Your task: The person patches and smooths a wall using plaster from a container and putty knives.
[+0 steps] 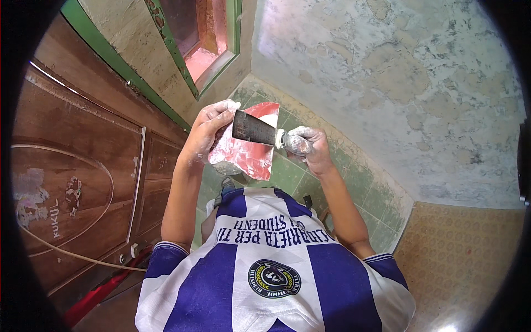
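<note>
My left hand (209, 128), dusted with white, is closed on the left side of a curved red sheet (251, 156) smeared with white paste. A blob of the paste sits by its fingertips. In my right hand (314, 149) is the whitened handle of a putty knife (254, 128). The dark, wide blade lies across the top of the red sheet, pointing left, with its end close to my left fingers. Whether the blade presses on the sheet or hovers just over it, I cannot tell.
A patchy, plastered wall (398, 77) rises at the right. Brown wooden doors (83, 144) stand at the left, with a pale cable (72, 252) looped in front. A green-framed window (207, 44) is at the far side. Green tiles (287, 182) cover the floor, dusty along the wall.
</note>
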The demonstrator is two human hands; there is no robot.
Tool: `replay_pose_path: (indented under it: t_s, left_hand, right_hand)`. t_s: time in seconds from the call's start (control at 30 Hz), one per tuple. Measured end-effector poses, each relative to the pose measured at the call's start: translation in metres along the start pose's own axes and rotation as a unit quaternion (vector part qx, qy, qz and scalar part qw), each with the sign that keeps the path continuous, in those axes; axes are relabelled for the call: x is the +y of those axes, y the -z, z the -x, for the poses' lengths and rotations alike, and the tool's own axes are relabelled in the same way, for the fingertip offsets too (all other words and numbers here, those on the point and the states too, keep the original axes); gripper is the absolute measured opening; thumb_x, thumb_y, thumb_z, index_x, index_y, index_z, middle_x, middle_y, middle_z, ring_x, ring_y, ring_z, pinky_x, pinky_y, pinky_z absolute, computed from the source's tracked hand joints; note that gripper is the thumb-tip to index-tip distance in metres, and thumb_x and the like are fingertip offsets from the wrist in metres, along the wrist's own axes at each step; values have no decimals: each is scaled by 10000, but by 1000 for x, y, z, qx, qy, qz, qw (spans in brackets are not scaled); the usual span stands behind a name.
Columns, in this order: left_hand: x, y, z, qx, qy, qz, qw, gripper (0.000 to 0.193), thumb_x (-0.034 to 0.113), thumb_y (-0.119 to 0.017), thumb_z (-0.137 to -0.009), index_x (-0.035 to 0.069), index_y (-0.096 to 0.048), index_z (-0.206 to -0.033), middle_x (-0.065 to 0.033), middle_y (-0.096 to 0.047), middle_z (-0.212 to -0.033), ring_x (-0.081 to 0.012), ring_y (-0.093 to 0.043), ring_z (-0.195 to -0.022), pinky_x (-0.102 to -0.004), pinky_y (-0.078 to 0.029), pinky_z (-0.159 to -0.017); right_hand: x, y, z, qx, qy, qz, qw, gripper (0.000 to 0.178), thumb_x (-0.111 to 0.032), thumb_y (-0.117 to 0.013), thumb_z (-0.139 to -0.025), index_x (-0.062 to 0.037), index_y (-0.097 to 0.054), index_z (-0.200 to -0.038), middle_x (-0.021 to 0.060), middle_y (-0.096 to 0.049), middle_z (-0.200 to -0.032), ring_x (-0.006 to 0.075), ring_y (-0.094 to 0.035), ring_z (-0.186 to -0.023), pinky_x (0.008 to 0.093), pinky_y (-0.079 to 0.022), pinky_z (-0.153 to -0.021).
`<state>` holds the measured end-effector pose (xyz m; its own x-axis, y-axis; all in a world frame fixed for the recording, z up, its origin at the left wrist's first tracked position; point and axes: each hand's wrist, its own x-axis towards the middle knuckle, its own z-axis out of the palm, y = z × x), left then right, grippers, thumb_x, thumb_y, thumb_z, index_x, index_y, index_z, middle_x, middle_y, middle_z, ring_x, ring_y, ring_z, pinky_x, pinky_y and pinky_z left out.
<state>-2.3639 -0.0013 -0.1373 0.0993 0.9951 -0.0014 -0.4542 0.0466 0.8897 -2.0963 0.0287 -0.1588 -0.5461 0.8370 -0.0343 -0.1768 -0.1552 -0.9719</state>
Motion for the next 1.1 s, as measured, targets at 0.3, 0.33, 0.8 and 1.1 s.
replay_pose_path:
  t_s: [0.3, 0.33, 0.8, 1.1]
  left_hand:
    - [1, 31, 4, 22, 15, 42, 999, 153, 141, -607, -928, 1, -628, -985, -5, -657, -872, -45, -608, -723, -202, -490, -643]
    - [5, 31, 4, 44, 12, 35, 998, 169, 144, -608, -928, -7, -625, -1002, -14, -662, -884, -52, -617, -734, -204, -496, -651]
    - [23, 23, 3, 104, -189, -215, 952, 165, 108, -529, -982, -42, -596, -995, 6, -588, -919, -51, -499, -832, -207, -417, -753]
    - [34, -10, 14, 47, -199, -319, 926, 122, 48, -532, -958, -56, -591, -936, -41, -543, -789, -80, -469, -726, -231, -403, -650]
  right_hand:
    - [37, 29, 2, 31, -9, 9, 999, 382, -320, -751, -828, 32, -689, -960, 46, -680, -787, 88, -633, -644, 200, -466, -522]
    - [41, 34, 3, 47, 4, 5, 999, 363, -301, -734, -845, 35, -685, -974, 46, -679, -796, 89, -631, -653, 204, -463, -523]
    - [-27, 39, 9, -12, -31, 75, 997, 190, -136, -665, -866, 38, -679, -942, 49, -669, -777, 100, -623, -659, 230, -493, -590]
    - [-51, 38, -14, -89, -101, 234, 963, 201, -120, -727, -818, 17, -719, -966, 39, -694, -814, 85, -609, -710, 239, -499, -666]
